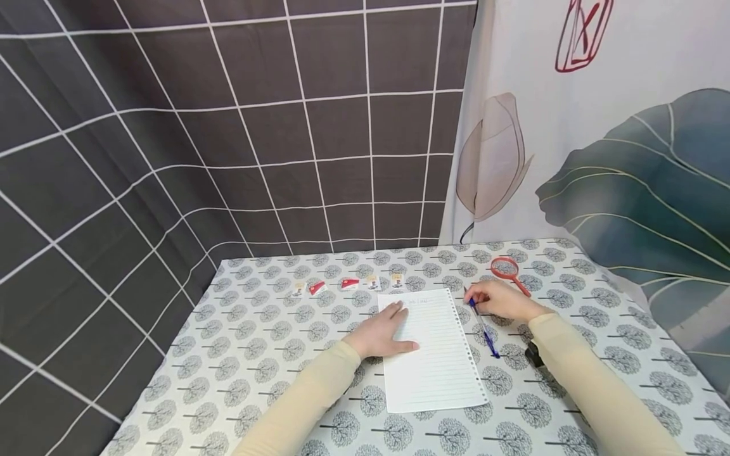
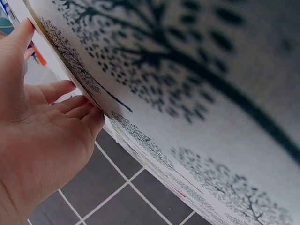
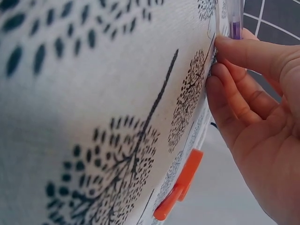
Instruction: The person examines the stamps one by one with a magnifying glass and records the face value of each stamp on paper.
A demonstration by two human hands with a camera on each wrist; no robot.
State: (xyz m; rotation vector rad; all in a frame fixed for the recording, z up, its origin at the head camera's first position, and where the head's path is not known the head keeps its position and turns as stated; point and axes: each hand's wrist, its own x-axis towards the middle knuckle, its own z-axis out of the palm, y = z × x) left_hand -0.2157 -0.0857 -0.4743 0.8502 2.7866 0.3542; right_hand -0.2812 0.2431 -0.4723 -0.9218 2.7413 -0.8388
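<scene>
A sheet of lined paper with punched holes down its right side lies on the table, with faint handwriting along its top. My left hand rests on the left part of this sheet, fingers spread and thumb pointing right. To the right of the paper is a blue pen with a clear barrel. My right hand pinches the pen close to its far end, between thumb and fingers. In the right wrist view the clear barrel shows behind the thumb, which hides part of it.
An orange-red magnifying glass lies just beyond my right hand. Behind the paper, small pieces with red flag-like prints and pictures lie in a row. The tree-patterned tablecloth reaches back to a dark gridded curtain.
</scene>
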